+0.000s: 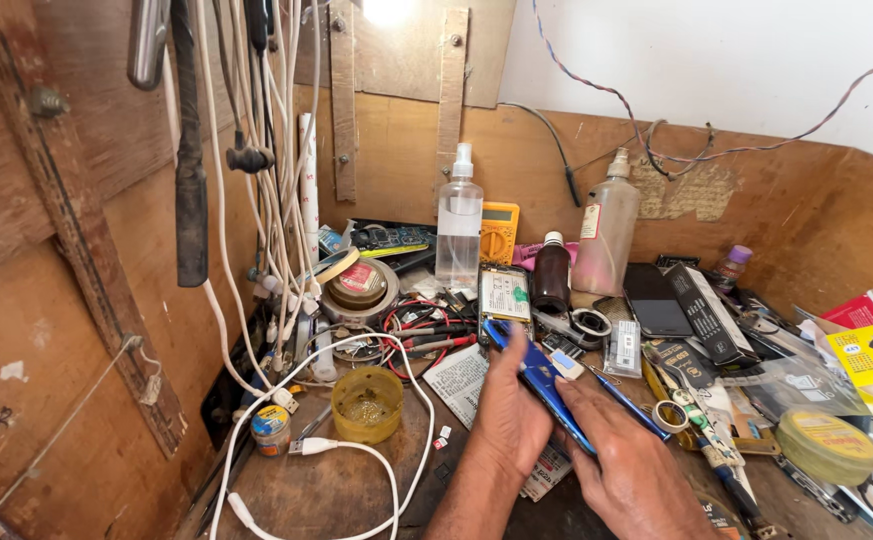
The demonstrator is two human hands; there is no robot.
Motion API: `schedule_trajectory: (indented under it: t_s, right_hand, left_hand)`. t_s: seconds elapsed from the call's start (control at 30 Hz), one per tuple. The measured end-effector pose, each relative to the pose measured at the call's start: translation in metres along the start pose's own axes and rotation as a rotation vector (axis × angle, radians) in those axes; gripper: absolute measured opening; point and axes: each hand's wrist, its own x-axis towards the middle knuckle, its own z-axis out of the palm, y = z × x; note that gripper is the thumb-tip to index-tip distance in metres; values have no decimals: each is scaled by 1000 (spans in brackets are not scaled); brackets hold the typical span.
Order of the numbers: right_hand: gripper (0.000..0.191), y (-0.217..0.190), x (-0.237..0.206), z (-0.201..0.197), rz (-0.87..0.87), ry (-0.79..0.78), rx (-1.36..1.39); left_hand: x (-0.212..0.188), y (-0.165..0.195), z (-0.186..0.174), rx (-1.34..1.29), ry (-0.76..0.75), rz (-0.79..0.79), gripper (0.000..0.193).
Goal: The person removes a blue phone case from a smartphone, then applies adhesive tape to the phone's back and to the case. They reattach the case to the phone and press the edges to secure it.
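Note:
A slim blue phone lies tilted on edge between both hands, over the middle of a crowded wooden bench. My left hand grips its left side with the thumb along the upper edge. Against the phone's lower right side rests my right hand, fingers closed around that edge. A blue pen-like tool lies just right of the phone. Behind the phone an opened phone with its insides showing stands on the bench.
At the back stand a clear spray bottle, a yellow multimeter, a dark brown bottle and a cloudy bottle. White cables hang at left above a yellow cup. Boxes, tape rolls and a black phone crowd the right.

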Motion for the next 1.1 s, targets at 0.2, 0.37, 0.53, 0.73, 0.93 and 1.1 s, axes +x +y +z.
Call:
schedule_trajectory:
  t_s: [0.2, 0.37, 0.53, 0.73, 0.93, 1.1]
  right_hand:
    - [45, -2, 3, -1, 315, 104, 108]
    - [33, 24, 10, 4, 448, 200, 271]
    - [34, 51, 11, 2, 457, 72, 616]
    - [36, 60, 9, -3, 577, -16, 798]
    - [33, 55, 18, -9, 530, -22, 741]
    - [31, 46, 27, -11, 529, -40, 626]
  left_hand:
    - [-10, 10, 9, 14, 17, -13, 69]
    - [-15, 21, 22, 213, 196, 12, 45]
    - [-7, 33, 13, 238, 174, 73, 38]
    - [5, 39, -5, 163, 117, 93, 29]
    - [10, 39, -10, 133, 152, 123, 27]
    - [6, 38, -8, 174, 146, 151, 23]
